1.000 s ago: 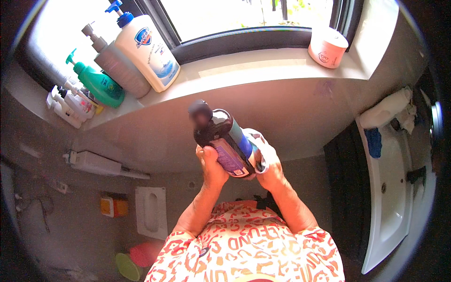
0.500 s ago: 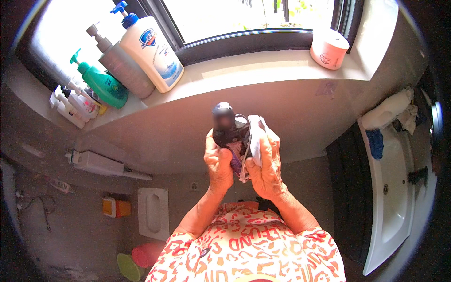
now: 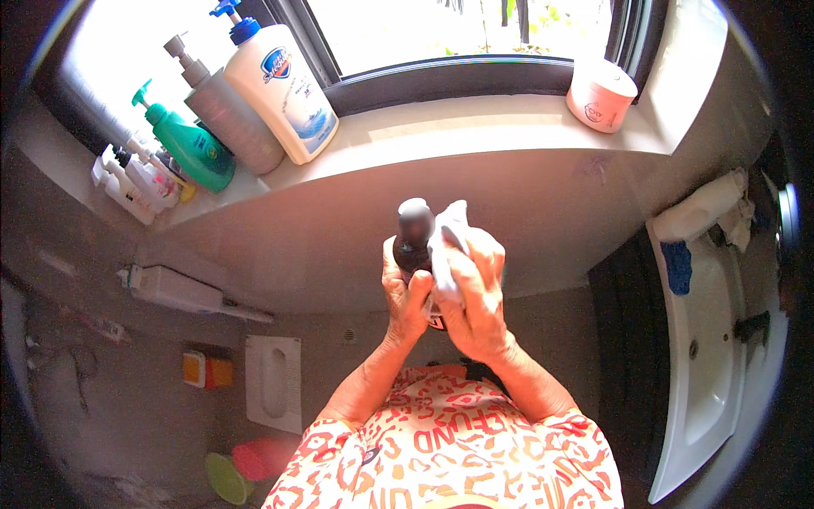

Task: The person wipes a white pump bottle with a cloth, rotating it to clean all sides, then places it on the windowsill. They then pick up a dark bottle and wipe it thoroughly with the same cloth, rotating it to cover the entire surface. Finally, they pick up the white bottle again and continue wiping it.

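In front of my chest, my left hand [image 3: 405,299] is closed round a dark bottle-like object [image 3: 413,256] with a pale top; its upper part is blurred, so I cannot make out its exact kind. My right hand [image 3: 481,301] presses a white cloth [image 3: 445,259] against the right side of this object, fingers bunched over the fabric. Both thumbs lie on the near side, close together. A small dark patch with pale marking shows below the cloth between my hands. The lower part of the object is hidden by my fingers.
On the windowsill [image 3: 475,127] stand a large white pump bottle [image 3: 292,106], a grey pump bottle [image 3: 237,123], a green one [image 3: 191,148] and a pink jar [image 3: 602,97]. At right is a white sink [image 3: 712,373] with a blue cloth [image 3: 677,267]. A squat toilet [image 3: 273,382] lies lower left.
The white cloth has shifted from beside the dark object to lie against it, and my right fingers now curl over it. Both hands moved slightly right; the loose dark and purple folds are no longer visible.
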Demonstrator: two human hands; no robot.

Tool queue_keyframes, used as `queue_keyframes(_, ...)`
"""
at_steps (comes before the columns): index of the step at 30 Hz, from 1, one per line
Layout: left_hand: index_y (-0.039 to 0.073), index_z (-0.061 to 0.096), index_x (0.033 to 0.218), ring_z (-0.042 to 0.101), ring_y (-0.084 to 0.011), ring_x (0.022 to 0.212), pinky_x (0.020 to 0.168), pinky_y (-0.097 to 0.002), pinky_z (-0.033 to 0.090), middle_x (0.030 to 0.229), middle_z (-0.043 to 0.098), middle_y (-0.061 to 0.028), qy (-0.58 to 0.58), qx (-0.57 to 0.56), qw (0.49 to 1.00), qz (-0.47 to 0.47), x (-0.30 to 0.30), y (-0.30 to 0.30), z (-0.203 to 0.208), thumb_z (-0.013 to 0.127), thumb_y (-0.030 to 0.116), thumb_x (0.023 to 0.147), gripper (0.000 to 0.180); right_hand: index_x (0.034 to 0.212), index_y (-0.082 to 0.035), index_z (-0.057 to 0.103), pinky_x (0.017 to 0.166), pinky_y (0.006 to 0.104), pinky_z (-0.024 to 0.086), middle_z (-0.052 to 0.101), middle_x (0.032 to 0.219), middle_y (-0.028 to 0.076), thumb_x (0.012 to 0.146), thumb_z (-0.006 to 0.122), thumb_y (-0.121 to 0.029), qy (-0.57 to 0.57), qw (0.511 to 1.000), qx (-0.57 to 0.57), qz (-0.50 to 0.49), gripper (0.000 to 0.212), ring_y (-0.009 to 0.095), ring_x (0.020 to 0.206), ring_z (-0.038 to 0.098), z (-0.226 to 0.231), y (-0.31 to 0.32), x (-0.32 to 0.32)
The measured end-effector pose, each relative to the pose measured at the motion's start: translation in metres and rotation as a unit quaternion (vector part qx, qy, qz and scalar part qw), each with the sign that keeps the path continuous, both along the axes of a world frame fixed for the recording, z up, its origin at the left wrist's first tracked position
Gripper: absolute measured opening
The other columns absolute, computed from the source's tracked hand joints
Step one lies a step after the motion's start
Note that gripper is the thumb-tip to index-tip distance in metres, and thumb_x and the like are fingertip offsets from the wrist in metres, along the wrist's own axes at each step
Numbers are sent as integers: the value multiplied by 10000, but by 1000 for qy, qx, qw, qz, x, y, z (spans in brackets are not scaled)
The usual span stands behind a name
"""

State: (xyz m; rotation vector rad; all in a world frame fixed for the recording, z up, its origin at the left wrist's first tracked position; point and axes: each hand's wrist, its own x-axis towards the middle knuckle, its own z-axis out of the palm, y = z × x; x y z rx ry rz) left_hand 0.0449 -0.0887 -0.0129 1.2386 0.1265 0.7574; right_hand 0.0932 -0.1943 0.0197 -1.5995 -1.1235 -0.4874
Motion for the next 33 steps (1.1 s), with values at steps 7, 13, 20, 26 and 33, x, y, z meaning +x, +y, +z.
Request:
queue_keyframes(7, 30, 401, 1126, 500, -86, 875, 768, -249, 440, 972, 516, -15, 26, -6, 999, -25, -3, -4, 3, 685, 491, 747, 661, 1153, 15, 506, 942, 430, 335, 488, 1184, 208, 869, 518, -110, 147, 987, 51, 36, 311, 353, 1093, 433, -8, 0, 5)
queue_keyframes(13, 37, 444, 1144, 588, -131, 883, 772, -291, 513, 996, 574, -46, -9, -32, 995, -93, -3, 2, -6, 730, 546, 659, 759, 1191, 4, 499, 945, 321, 364, 496, 1197, 171, 910, 441, -144, 340, 913, 29, 223, 323, 269, 1091, 494, 12, -9, 30)
queue_keyframes(20, -16, 345, 1267, 525, -169, 1023, 903, -321, 435, 1132, 526, -87, 60, -85, 961, -256, -9, 16, -14, 768, 452, 622, 902, 1114, -33, 576, 815, 257, 421, 602, 998, 38, 784, 629, -224, 402, 803, -47, 437, 385, 113, 909, 527, 30, -13, 65)
queue_keyframes(26, -1, 382, 1130, 472, -135, 997, 883, -299, 406, 1071, 483, -74, 101, 26, 985, -135, -2, 10, 1, 703, 576, 682, 798, 1082, -24, 593, 767, 232, 439, 604, 944, 17, 778, 669, -138, 444, 828, 8, 342, 334, 77, 863, 534, 27, -11, 61)
queue_keyframes(33, 9, 355, 1182, 481, -114, 934, 835, -274, 411, 1016, 488, -43, 63, 121, 990, 21, 1, -10, -2, 606, 493, 810, 661, 1049, -18, 590, 766, 257, 454, 585, 960, 55, 780, 675, -115, 411, 887, 35, 205, 298, 106, 852, 552, 12, 12, 49)
